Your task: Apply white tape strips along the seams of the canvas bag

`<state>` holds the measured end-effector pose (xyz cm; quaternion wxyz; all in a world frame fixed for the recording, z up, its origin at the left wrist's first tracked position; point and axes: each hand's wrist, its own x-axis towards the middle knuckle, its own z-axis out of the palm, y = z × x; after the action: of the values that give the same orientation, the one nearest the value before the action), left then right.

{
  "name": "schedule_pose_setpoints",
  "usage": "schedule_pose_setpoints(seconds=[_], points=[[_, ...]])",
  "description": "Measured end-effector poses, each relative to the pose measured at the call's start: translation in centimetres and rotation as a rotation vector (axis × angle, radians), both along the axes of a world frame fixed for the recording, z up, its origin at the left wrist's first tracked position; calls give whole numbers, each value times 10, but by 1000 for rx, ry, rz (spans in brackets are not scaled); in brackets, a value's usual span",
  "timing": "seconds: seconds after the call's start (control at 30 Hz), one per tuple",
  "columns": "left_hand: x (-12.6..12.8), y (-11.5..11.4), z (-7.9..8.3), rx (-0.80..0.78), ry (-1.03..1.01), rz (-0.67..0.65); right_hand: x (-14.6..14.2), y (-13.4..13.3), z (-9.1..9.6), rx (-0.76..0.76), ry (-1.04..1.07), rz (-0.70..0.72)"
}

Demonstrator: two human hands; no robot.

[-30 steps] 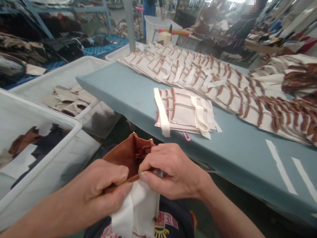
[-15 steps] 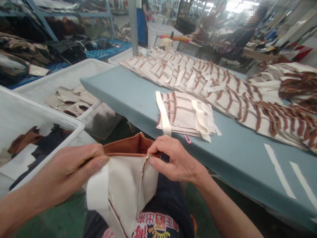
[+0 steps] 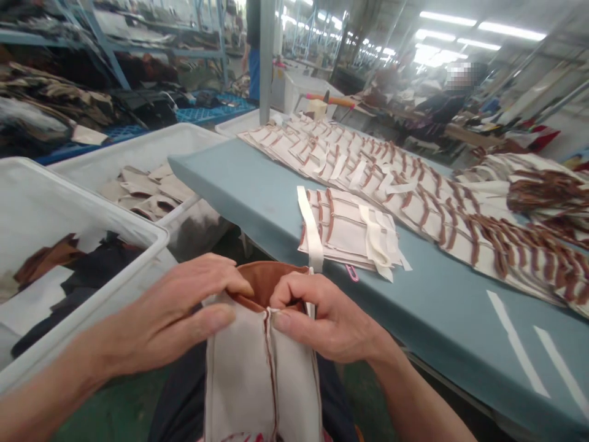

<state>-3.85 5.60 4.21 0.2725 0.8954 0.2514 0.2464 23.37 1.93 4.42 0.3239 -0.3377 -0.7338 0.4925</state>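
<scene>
A cream pouch (image 3: 239, 368) with a brown lining (image 3: 262, 279) is upright in front of my body, its mouth facing up and pulled apart. A raised seam with a brown edge runs down its near side. My right hand (image 3: 322, 316) pinches the rim beside that seam, thumb outside and fingers curled inside. At the left of the mouth, my left hand (image 3: 184, 313) straddles the rim, its thumb on the outer cream face and its fingertips inside against the lining. The lower end of the pouch rests toward my lap, partly out of frame.
On the blue-grey table (image 3: 221, 178) lies a stack of cream pieces (image 3: 350, 227) with white strips, beside a pink clip (image 3: 352, 273). Long overlapping rows of similar pieces (image 3: 414, 190) stretch behind. White bins (image 3: 156, 239) stand at left; a person (image 3: 446, 107) sits far back.
The pouch has turned so its seam faces me at the middle, and its mouth is rounder. My left hand has moved right along the rim, closer to my right hand. The white strip at its left is out of sight.
</scene>
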Motion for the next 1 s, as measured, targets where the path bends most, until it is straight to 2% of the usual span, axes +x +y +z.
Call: schedule_pose_setpoints(seconds=[0.17,0.27,0.4,0.53,0.7,0.77,0.87,1.0], points=[[29,0,3,-21,-88,-63,0,-1,-4,4,-25,-24],[35,2,1,55,-98,-92,1,-2,-6,-6,-48,-34],[35,1,2,110,-25,-88,-1,-1,-14,84,-52,-61],[38,-7,5,13,8,-72,-1,1,-24,237,-30,-75],[46,-13,6,8,-14,-64,3,-2,-31,337,17,-121],[48,-12,6,-48,-48,-71,3,-4,-32,383,25,-144],[51,-9,7,-162,-78,-71,3,-6,-33,394,56,-172],[52,-7,3,-244,-100,-61,2,-4,-35,328,96,-185]])
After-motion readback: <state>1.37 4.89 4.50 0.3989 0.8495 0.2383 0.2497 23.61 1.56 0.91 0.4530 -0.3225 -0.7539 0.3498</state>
